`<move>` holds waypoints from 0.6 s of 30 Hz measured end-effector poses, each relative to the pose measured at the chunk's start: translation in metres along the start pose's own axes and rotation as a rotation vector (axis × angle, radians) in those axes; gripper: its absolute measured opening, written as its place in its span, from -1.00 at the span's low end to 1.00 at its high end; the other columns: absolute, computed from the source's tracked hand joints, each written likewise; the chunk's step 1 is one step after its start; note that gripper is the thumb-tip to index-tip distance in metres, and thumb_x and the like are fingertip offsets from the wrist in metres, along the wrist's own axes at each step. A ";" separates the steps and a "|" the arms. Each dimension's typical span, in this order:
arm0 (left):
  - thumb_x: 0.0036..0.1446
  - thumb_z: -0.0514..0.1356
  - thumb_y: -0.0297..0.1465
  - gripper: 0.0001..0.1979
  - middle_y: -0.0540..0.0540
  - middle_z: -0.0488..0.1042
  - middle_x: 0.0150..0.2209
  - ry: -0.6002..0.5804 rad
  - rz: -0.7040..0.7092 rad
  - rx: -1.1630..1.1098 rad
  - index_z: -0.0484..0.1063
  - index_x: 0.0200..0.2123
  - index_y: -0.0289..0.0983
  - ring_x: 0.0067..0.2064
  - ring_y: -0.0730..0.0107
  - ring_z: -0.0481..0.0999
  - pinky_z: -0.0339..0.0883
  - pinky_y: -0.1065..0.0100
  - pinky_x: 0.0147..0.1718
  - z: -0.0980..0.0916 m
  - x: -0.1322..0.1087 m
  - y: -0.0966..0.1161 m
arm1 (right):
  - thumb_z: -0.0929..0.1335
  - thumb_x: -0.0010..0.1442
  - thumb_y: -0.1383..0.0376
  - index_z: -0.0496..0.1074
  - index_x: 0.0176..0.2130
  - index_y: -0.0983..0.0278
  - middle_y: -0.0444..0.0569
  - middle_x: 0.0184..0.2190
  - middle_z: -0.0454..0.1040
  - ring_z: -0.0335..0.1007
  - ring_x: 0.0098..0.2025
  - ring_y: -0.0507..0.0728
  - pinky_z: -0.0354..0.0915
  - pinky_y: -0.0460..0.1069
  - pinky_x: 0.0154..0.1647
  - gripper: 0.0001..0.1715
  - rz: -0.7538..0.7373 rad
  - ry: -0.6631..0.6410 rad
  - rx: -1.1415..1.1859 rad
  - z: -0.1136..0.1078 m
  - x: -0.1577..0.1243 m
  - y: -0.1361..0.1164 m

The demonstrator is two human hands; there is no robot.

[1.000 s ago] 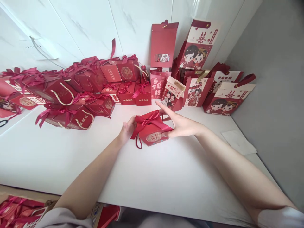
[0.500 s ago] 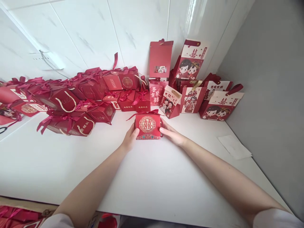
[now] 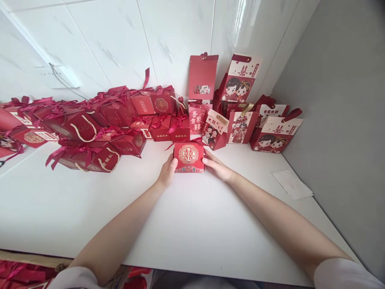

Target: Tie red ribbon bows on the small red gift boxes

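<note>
Gift box, red, upright on the white table just in front of the row of ribboned boxes; square front face carries a round gold medallion and a patterned band along the bottom. Left hand and right hand clasp it from either side, fingers together and pressed flat to its walls. Side walls hidden by the palms, top ribbon mostly behind the front face, band pattern too small to read.

Bare counter lies open near the edge. Behind, red boxes and bags crowd the tiled wall, the front box just before them; a grey wall closes the right, a paper beside it.
</note>
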State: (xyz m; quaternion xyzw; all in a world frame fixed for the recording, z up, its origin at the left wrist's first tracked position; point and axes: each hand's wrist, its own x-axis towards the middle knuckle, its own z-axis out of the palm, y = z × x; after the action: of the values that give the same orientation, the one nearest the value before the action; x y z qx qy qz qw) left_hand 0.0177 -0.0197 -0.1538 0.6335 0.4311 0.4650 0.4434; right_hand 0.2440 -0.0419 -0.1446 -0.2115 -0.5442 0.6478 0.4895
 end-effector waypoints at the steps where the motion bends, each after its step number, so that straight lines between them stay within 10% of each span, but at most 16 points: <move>1: 0.22 0.02 0.11 -0.30 -0.18 0.51 0.12 -0.004 0.002 0.000 0.36 0.19 -0.28 0.19 -0.01 0.44 0.29 0.08 0.19 0.000 0.000 0.000 | 0.42 0.22 -0.01 0.12 0.36 0.08 -0.04 0.35 0.22 0.12 0.38 0.29 0.04 0.27 0.42 -0.15 -0.011 0.024 -0.013 0.001 0.000 0.002; 18: 0.24 0.00 0.06 -0.29 -0.22 0.47 0.16 -0.072 -0.007 0.115 0.23 0.28 -0.29 0.21 -0.01 0.41 0.26 0.10 0.19 0.001 -0.003 0.016 | 0.40 0.22 -0.03 0.23 0.28 0.14 0.01 0.31 0.29 0.15 0.36 0.30 0.06 0.25 0.40 -0.25 -0.050 0.249 -0.049 0.012 -0.003 0.013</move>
State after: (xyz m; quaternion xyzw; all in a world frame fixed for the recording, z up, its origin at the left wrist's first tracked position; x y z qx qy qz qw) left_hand 0.0200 -0.0268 -0.1390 0.6727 0.4433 0.4146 0.4232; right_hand 0.2308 -0.0499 -0.1532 -0.2886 -0.5000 0.5904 0.5640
